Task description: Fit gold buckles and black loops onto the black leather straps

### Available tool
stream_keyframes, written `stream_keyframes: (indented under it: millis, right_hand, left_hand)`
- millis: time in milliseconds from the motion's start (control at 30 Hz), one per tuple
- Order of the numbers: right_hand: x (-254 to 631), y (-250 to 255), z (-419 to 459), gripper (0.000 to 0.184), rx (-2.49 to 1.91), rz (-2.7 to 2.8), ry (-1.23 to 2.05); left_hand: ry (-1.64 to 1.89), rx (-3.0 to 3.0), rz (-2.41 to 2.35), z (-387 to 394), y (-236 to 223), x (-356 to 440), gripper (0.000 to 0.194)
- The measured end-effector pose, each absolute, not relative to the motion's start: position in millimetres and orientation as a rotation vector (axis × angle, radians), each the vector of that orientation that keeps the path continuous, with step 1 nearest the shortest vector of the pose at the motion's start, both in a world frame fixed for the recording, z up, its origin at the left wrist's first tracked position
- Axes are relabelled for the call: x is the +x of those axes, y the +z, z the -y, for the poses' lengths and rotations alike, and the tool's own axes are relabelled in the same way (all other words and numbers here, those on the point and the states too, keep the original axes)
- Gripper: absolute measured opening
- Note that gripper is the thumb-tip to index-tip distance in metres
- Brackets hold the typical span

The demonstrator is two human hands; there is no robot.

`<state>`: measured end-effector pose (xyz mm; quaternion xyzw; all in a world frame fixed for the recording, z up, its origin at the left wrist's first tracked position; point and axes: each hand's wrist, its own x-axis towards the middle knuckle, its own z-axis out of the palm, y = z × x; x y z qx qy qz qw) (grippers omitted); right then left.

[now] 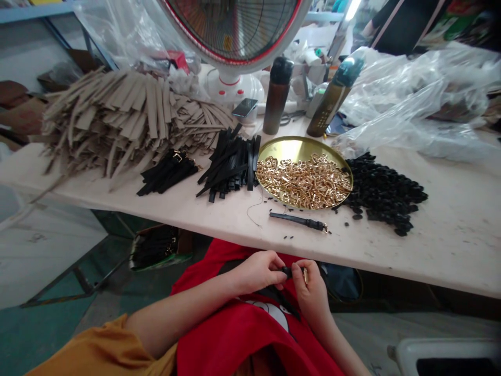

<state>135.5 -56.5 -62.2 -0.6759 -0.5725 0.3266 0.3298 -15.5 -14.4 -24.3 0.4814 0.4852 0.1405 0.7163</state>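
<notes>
Above my lap, my left hand (pixel 260 269) pinches one end of a short black strap (pixel 288 272). My right hand (pixel 312 290) is closed on the other end, where a gold buckle (pixel 306 275) shows between the fingers. Much of the strap is hidden by my fingers. On the table just beyond lies a finished-looking black strap (pixel 293 219) with a gold buckle at its right end. Behind it stands a round gold tray (pixel 299 144) heaped with gold buckles (pixel 309 180). Small black loops (pixel 385 190) are piled right of the tray.
Black strips (pixel 230 164), a bundle of buckled straps (pixel 168 172) and a large heap of beige strips (pixel 117 115) lie to the left. A fan (pixel 235 83), a phone (pixel 245 107) and two bottles (pixel 277 96) stand behind. Plastic bags (pixel 418 99) cover the back right.
</notes>
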Motion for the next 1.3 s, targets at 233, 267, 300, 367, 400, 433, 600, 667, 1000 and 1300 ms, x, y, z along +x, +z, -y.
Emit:
stream_keyframes:
  millis: [233, 267, 300, 367, 400, 433, 600, 667, 1000, 1300]
  right_hand:
    - [133, -61, 57, 0.024, -1.752, 1.397, 0.902]
    - [132, -61, 58, 0.024, -1.751, 1.389, 0.909]
    - [132, -62, 58, 0.024, -1.749, 1.383, 0.919]
    - [132, -64, 58, 0.024, -1.731, 1.378, 0.963]
    - [132, -65, 58, 0.025, -1.716, 1.376, 0.997]
    - [133, -66, 57, 0.025, -1.698, 1.375, 1.033]
    - [135, -67, 55, 0.024, -1.665, 1.382, 1.095]
    - [136, -66, 55, 0.023, -1.645, 1.435, 1.115]
    - [143, -61, 55, 0.025, -1.521, 1.393, 1.239]
    - [163, -41, 15, 0.046, -1.593, 1.331, 1.067]
  left_hand:
    - [0.328, 1.105, -1.071, 16, -22, -18, 0.022]
    - [0.345, 1.117, -1.086, 17, -24, -17, 0.022]
    - [0.36, 1.125, -1.097, 18, -26, -15, 0.022]
    - [0.379, 1.12, -1.109, 20, -31, -13, 0.024]
    - [0.366, 1.114, -1.102, 19, -33, -14, 0.024]
    - [0.33, 1.116, -1.086, 18, -33, -15, 0.024]
    - [0.055, 1.221, -0.999, 10, -30, -27, 0.023]
    - [0.022, 1.237, -1.003, 8, -27, -28, 0.024]
    - [-0.011, 1.337, -0.96, 0, -15, -16, 0.023]
    - [0.196, 2.129, -0.991, -49, -2, 16, 0.029]
